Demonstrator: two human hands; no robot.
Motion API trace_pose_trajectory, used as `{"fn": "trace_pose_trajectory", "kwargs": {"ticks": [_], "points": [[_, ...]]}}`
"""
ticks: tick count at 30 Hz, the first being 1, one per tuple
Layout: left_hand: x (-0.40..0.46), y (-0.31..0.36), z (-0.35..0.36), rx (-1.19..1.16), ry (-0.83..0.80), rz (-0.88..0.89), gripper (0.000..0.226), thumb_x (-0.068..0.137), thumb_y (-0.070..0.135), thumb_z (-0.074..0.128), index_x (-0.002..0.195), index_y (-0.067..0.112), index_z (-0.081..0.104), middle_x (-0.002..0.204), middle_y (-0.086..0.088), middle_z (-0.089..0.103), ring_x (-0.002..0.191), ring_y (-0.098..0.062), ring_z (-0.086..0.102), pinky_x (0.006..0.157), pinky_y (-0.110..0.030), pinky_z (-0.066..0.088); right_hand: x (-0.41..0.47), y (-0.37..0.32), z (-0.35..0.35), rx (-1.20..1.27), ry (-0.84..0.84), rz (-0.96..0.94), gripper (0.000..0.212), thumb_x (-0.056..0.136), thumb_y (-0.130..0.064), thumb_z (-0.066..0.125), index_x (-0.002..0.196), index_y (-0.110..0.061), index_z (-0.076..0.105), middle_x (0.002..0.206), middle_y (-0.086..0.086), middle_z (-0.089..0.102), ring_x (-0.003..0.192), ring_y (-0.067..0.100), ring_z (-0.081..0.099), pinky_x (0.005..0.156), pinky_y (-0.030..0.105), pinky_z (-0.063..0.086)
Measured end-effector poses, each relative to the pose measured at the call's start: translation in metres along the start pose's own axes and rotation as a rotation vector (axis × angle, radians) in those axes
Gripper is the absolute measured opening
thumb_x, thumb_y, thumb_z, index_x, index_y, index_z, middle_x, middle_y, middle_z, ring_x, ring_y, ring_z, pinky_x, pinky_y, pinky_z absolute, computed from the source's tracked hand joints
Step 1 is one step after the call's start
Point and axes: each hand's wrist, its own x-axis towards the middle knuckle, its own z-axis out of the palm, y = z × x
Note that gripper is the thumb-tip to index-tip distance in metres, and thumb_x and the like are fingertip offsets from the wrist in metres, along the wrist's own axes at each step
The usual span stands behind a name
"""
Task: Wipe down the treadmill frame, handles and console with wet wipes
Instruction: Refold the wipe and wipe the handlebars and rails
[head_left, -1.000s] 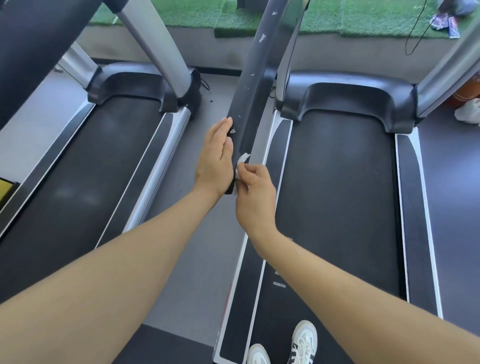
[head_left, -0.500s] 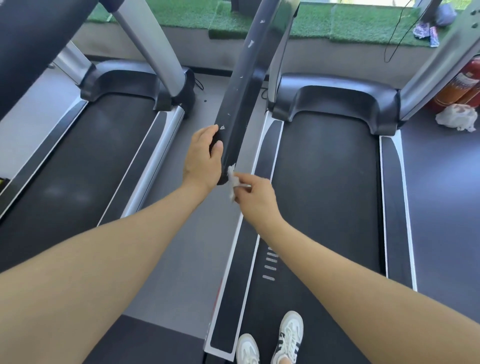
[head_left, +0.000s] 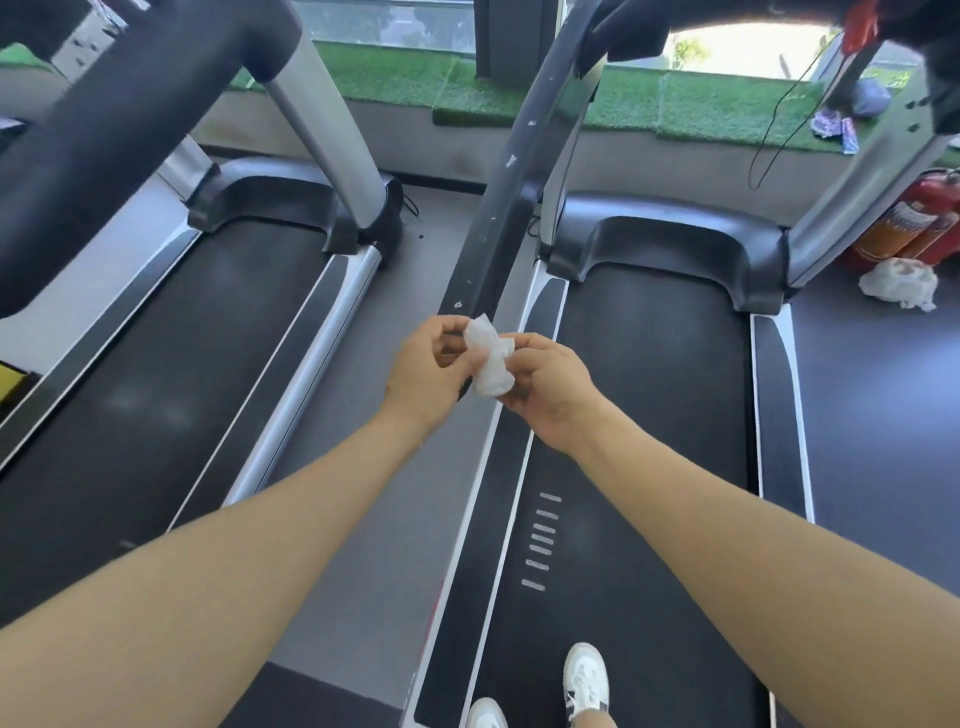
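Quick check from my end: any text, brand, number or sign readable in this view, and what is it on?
No text reads clearly.
Red fire extinguishers: label print, too blurred to read.
Packets on the green turf: patterned print, too small to read.
Treadmill belt: a row of white dashes only, no letters.
Wet wipe, pinched by left hand and right hand: blank.

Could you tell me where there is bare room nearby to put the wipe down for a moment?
The grey floor strip between the two treadmills is bare, and so is the belt ahead of the shoes. The far right floor is crowded by the extinguishers and a plastic bag.
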Motion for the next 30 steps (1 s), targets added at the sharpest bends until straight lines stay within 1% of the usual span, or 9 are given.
{"fn": "trace_pose_trajectory", "kwargs": {"ticks": [3, 5, 8, 11, 16, 18, 21, 26, 30], "points": [[0.007, 0.000, 0.005, 0.055, 0.161, -0.044, 0.020, 0.086, 0.009, 0.066, 0.102, 0.017, 0.058, 0.089, 0.006, 0.063, 0.076, -0.004, 0.059, 0.069, -0.016, 0.049, 0.008, -0.001, -0.006, -0.190, 0.157, -0.080, 0.023, 0.088, 0.006, 0.045, 0.093, -0.011, 0.060, 0.095, 0.007, 0.061, 0.087, 0.021, 0.059, 0.073, 0.029, 0.054], [0.013, 0.001, 0.012, 0.097, 0.233, -0.070, 0.017, 0.086, 0.009, 0.064, 0.100, 0.017, 0.058, 0.087, 0.009, 0.060, 0.075, -0.002, 0.057, 0.067, -0.014, 0.046, 0.012, -0.003, -0.013, -0.427, 0.282, -0.288, 0.021, 0.091, -0.001, 0.048, 0.094, -0.017, 0.060, 0.089, -0.002, 0.059, 0.083, 0.014, 0.056, 0.075, 0.022, 0.051], [0.021, 0.005, 0.027, 0.145, 0.226, -0.061, 0.011, 0.089, 0.009, 0.060, 0.096, 0.018, 0.057, 0.085, 0.008, 0.061, 0.078, -0.010, 0.060, 0.071, -0.020, 0.050, 0.018, -0.008, -0.021, -0.635, 0.175, -0.463, 0.024, 0.092, -0.006, 0.050, 0.106, -0.019, 0.065, 0.100, -0.004, 0.059, 0.086, 0.005, 0.055, 0.068, 0.005, 0.041], [0.032, 0.009, 0.045, 0.170, 0.156, -0.080, 0.011, 0.091, 0.011, 0.058, 0.088, 0.022, 0.059, 0.086, 0.001, 0.069, 0.081, -0.018, 0.067, 0.081, -0.036, 0.056, 0.030, -0.012, -0.033, -0.763, 0.083, -0.428, 0.031, 0.094, -0.011, 0.051, 0.120, -0.020, 0.064, 0.112, -0.002, 0.054, 0.096, 0.009, 0.055, 0.068, 0.007, 0.040], [0.053, 0.013, 0.059, 0.137, 0.099, -0.154, 0.017, 0.091, 0.008, 0.056, 0.088, 0.024, 0.060, 0.089, -0.006, 0.072, 0.086, -0.024, 0.069, 0.089, -0.046, 0.053, 0.050, -0.025, -0.052, -0.702, 0.047, -0.378, 0.024, 0.093, -0.010, 0.051, 0.112, -0.017, 0.064, 0.103, -0.004, 0.062, 0.089, 0.008, 0.057, 0.068, 0.010, 0.041], [0.057, 0.011, 0.061, 0.165, 0.089, -0.144, 0.016, 0.091, 0.010, 0.057, 0.088, 0.025, 0.060, 0.089, -0.004, 0.072, 0.088, -0.022, 0.068, 0.089, -0.040, 0.053, 0.062, -0.028, -0.053, -0.665, 0.027, -0.337, 0.022, 0.090, -0.005, 0.050, 0.101, -0.018, 0.064, 0.088, -0.005, 0.063, 0.077, 0.008, 0.055, 0.062, 0.011, 0.043], [0.058, 0.011, 0.062, 0.342, 0.136, -0.028, 0.019, 0.091, 0.006, 0.055, 0.097, 0.023, 0.060, 0.096, 0.006, 0.066, 0.091, -0.010, 0.063, 0.081, -0.014, 0.048, 0.091, -0.029, -0.053, -0.613, 0.077, -0.260, 0.023, 0.088, -0.001, 0.049, 0.097, -0.017, 0.064, 0.081, -0.006, 0.061, 0.068, 0.004, 0.052, 0.053, 0.008, 0.040], [0.055, 0.003, 0.051, 0.577, 0.351, 0.141, 0.031, 0.089, 0.001, 0.051, 0.114, 0.018, 0.057, 0.106, 0.017, 0.046, 0.093, 0.002, 0.049, 0.082, -0.020, 0.043, 0.148, -0.028, -0.052, -0.510, 0.228, -0.151, 0.019, 0.092, -0.005, 0.048, 0.103, -0.013, 0.062, 0.089, -0.002, 0.061, 0.080, 0.015, 0.057, 0.055, 0.017, 0.041], [0.049, -0.012, 0.037, 0.660, 0.436, 0.136, 0.033, 0.089, 0.001, 0.051, 0.117, 0.018, 0.057, 0.110, 0.019, 0.042, 0.101, 0.001, 0.044, 0.080, 0.002, 0.030, 0.175, -0.023, -0.037, -0.485, 0.251, -0.102, 0.020, 0.094, -0.006, 0.045, 0.108, -0.012, 0.060, 0.089, -0.003, 0.057, 0.080, 0.015, 0.056, 0.058, 0.018, 0.041]]}}
